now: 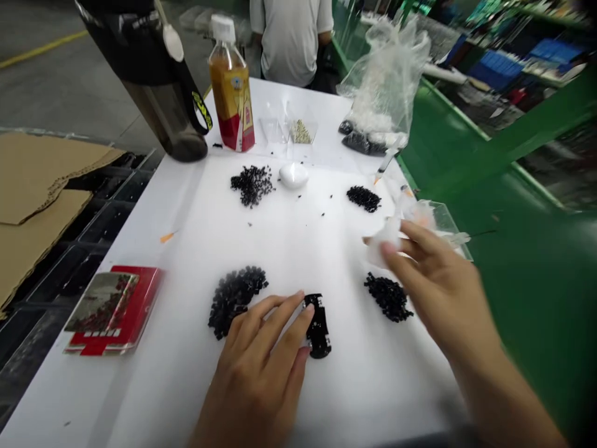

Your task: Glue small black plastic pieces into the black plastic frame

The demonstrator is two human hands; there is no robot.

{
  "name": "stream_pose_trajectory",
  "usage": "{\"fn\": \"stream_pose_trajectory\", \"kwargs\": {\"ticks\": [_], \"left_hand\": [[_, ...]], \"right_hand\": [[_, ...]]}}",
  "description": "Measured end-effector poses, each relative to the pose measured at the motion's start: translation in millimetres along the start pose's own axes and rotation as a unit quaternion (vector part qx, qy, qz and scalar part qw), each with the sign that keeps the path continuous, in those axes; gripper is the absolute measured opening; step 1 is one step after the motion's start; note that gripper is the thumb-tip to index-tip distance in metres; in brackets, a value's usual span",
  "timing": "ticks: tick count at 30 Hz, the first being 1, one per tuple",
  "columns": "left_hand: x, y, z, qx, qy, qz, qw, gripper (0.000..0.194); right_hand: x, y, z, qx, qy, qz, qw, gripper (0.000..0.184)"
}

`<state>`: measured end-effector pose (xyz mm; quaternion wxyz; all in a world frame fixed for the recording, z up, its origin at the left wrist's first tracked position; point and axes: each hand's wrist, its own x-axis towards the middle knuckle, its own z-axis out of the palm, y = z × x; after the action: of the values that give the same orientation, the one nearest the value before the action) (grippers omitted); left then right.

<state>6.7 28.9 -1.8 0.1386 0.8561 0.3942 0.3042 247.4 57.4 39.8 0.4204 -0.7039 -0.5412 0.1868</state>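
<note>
Green metal framework (522, 298) is seen past the right edge of a white tabletop (153, 386), and a seated person (293, 43) in a pale shirt is seen beyond its far edge. Toward the middle of the near edge, a flat black part (319, 333) is touched along its left side by the fingertips of the left hand (263, 361); whether it is gripped or only steadied cannot be told. By the right edge, a soft white lump (383, 241), blurred, is pinched between the thumb and fingers of the right hand (441, 280), just above a pile of small black pieces (390, 300). Beside the left hand, a heap of black blocks (231, 302) is spread. Near the left edge a red case (144, 298) is laid. Toward the far left corner, a drink bottle (233, 102) is stood upright; toward the far right corner, a clear plastic bag (385, 78) is placed.
</note>
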Motion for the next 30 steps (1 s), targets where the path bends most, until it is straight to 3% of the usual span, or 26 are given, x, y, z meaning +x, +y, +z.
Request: {"fn": "stream_pose_trajectory", "kwargs": {"ticks": [3,7,11,15,21,26,30], "left_hand": [[-0.1,-6.0,2.0,0.032,0.021,0.034,0.999,0.037],[-1.6,-12.9,4.1,0.070,0.034,0.065,0.995,0.037],[-4.5,-17.6,5.9,0.095,0.038,0.076,0.992,0.039],[-6.5,-19.8,7.0,0.091,0.050,0.084,0.991,0.039],[-8.1,-18.3,7.8,0.086,0.028,0.070,0.993,0.043],[-3.7,-10.5,4.6,0.041,0.055,0.056,0.996,0.038],[-2.5,3.2,-6.8,-0.110,0.109,-0.040,0.987,0.035]], "right_hand": [[27.6,6.0,14.6,-0.085,-0.089,-0.052,0.991,0.024],[46.8,11.6,13.4,-0.134,-0.150,-0.083,0.976,0.034],[82.9,20.3,3.5,-0.193,-0.116,-0.105,0.968,0.026],[118.4,32.5,15.4,-0.252,-0.089,-0.130,0.955,0.018],[131.6,35.2,36.4,-0.320,-0.097,-0.132,0.933,0.009],[118.2,26.6,23.8,-0.317,-0.051,-0.122,0.939,0.006],[38.7,6.9,0.9,-0.274,0.058,-0.103,0.954,0.013]]}}
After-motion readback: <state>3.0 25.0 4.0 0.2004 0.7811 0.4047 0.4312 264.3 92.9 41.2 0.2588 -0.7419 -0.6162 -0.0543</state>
